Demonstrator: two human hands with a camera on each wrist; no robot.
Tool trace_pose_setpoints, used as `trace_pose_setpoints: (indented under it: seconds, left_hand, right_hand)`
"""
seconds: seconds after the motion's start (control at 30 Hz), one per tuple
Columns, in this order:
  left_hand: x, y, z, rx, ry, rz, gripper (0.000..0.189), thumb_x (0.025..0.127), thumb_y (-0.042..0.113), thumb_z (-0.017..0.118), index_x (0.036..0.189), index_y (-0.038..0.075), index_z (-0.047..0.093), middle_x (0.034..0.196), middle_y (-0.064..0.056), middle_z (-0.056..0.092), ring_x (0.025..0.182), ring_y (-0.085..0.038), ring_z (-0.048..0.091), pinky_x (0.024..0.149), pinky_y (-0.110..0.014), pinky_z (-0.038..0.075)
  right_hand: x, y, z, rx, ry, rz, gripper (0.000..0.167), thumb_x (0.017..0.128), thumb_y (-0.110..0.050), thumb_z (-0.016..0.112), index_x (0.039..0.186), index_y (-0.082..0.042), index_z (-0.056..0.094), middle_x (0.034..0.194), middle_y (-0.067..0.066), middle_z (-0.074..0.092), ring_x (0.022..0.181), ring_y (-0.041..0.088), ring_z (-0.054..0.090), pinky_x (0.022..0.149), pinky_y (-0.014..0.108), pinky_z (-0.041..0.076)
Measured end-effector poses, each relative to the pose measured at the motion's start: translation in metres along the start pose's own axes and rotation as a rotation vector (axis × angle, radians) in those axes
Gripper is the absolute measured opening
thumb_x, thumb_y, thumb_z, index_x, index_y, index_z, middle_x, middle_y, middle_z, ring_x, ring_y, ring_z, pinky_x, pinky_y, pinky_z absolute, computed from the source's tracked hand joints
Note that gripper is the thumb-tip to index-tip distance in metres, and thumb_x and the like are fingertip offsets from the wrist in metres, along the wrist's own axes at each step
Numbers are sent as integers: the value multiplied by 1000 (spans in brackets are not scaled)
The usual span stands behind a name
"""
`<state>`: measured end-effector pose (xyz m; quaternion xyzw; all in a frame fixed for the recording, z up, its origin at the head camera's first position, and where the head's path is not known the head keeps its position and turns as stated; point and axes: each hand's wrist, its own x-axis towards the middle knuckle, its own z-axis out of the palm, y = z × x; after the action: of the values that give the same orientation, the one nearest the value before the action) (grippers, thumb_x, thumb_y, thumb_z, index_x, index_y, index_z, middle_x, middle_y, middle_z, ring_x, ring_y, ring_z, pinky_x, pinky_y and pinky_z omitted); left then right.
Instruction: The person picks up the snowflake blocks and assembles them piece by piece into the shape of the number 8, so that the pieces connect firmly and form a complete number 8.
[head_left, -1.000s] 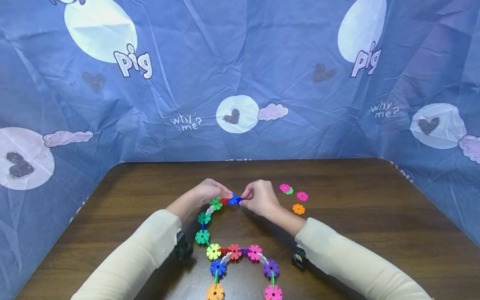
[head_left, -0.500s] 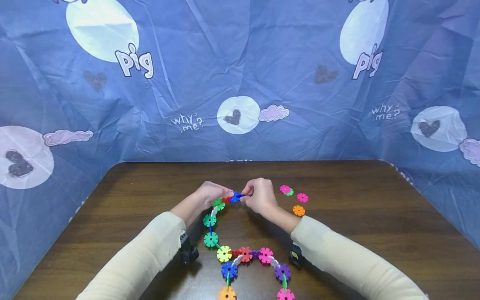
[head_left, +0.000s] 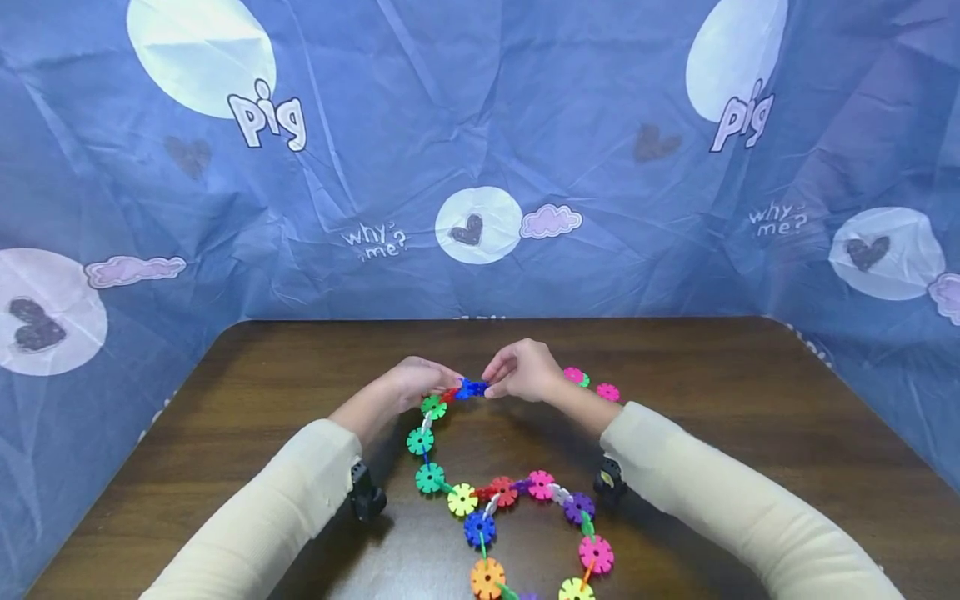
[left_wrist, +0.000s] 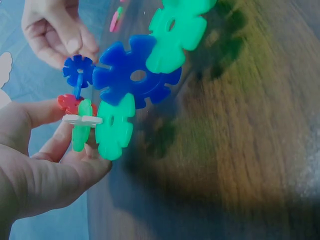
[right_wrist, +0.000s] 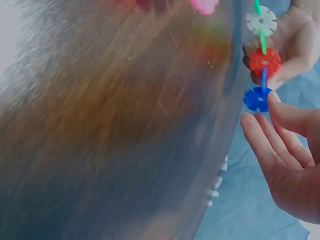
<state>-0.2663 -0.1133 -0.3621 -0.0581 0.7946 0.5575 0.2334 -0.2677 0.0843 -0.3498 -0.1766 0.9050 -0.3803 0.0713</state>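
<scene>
A chain of colourful slotted plastic discs curves over the table, with teal discs [head_left: 431,477] along its left side. My left hand [head_left: 408,383] pinches a red disc [right_wrist: 265,61] near the chain's far end, seen close up in both wrist views. Beyond it, blue discs [right_wrist: 257,100] stand out toward my right hand [head_left: 525,372]. The right thumb is at the edge of the last blue disc, while the other fingers [right_wrist: 250,125] spread loosely apart from it. In the left wrist view, green discs [left_wrist: 115,131] hang beside the left fingers.
Pink discs [head_left: 608,392], one overlapping a green disc, lie behind my right forearm on the brown wooden table [head_left: 675,350]. The chain's near part forms a loop with orange [head_left: 487,578] and yellow discs toward me. A blue printed cloth [head_left: 480,283] hangs behind the table.
My right hand has shifted up and right, its fingers parting from the blue disc. The chain's near loop has swung right. The loose orange disc is now hidden by my right arm.
</scene>
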Motion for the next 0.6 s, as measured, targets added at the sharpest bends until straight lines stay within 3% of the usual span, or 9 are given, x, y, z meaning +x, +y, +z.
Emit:
trace_pose_setpoints:
  seconds: [0.23,0.43,0.6]
  left_hand:
    - [1,0,-2,-25,-27,14,30,93,8,58,119,-6,63,66,12,63,68,-4,58,68,-20,46]
    - [0,0,-3,-7,-20,7,32,92,11,61,120,-6,63,69,13,64,67,-2,56,71,-20,45]
    - [2,0,-2,15,-37,8,32,91,11,62,118,-6,64,67,12,64,68,-3,57,69,-18,46]
  right_hand:
    - [-19,17,-32,-4,-40,46,19,74,-12,82,90,-5,75,88,10,76,76,14,72,68,23,55]
    - [-38,49,-62,-64,-87,103,21,75,-9,81,93,-1,73,87,11,76,73,9,68,66,21,53]
    - [-54,70,-76,-167,-125,48,21,70,1,81,89,3,72,82,13,74,69,7,65,63,21,55]
